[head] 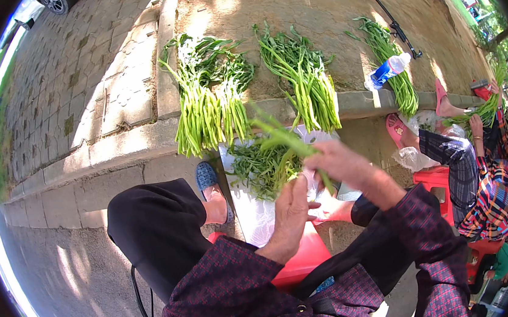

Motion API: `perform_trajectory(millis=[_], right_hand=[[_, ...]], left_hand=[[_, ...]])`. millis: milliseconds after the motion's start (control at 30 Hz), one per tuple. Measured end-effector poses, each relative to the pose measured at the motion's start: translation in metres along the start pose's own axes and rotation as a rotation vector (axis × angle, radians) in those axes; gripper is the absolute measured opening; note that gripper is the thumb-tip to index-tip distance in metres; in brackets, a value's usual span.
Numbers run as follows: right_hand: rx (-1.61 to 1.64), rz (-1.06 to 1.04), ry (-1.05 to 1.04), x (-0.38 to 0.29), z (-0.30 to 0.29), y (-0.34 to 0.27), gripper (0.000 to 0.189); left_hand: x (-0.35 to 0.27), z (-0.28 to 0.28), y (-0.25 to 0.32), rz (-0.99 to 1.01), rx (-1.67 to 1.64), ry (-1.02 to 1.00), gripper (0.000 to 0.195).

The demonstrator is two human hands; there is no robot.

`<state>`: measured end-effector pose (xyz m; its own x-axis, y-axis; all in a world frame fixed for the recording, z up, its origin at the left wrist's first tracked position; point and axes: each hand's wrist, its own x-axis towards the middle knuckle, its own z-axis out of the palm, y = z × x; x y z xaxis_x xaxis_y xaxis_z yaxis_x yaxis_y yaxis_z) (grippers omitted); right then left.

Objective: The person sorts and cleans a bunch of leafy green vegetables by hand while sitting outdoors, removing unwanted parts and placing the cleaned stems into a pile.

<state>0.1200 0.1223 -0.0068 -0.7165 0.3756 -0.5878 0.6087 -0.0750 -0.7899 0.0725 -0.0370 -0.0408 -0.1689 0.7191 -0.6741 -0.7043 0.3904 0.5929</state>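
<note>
My right hand (344, 163), blurred, grips a few green stalks (286, 137) that look like water spinach and point up and left over a leafy pile. Just below it, my left hand (289, 214) is held upright with the thumb side close to the stalks' lower end; whether it pinches anything is hidden. Between my feet a heap of loose green leaves (259, 169) lies on a white plastic sheet (248, 218). Beyond, bundled stalks (198, 122) rest across the kerb, cut ends towards me, with another bundle (315, 100) to their right.
A third bundle (406, 91) lies farther right, a blue-labelled plastic bottle (388, 71) on it. Behind is a black pole (382, 8). At right a person in a checked shirt (492, 199) handles greens near a red stool (435, 182). A red plastic stool (302, 259) is beneath me.
</note>
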Motion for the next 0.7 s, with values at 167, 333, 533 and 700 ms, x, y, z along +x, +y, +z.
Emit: perform_trajectory(millis=[167,333,533,700], right_hand=[[-0.188,-0.311,0.098,0.042,-0.058,-0.076,0.034],[-0.16,-0.293,0.502,0.117,-0.072,-0.127,0.03],[-0.365,-0.264,0.752,0.235,-0.056,-0.056,0.027],[-0.485,0.087,0.756,0.265,0.028,0.081,0.034]], left_hand=[[-0.013,0.008,-0.007,-0.08,0.014,-0.273,0.026],[-0.018,0.004,0.01,-0.116,-0.102,-0.304,0.024],[-0.024,0.004,0.022,-0.113,-0.254,-0.375,0.024],[-0.028,0.0,0.037,-0.087,-0.17,-0.357,0.025]])
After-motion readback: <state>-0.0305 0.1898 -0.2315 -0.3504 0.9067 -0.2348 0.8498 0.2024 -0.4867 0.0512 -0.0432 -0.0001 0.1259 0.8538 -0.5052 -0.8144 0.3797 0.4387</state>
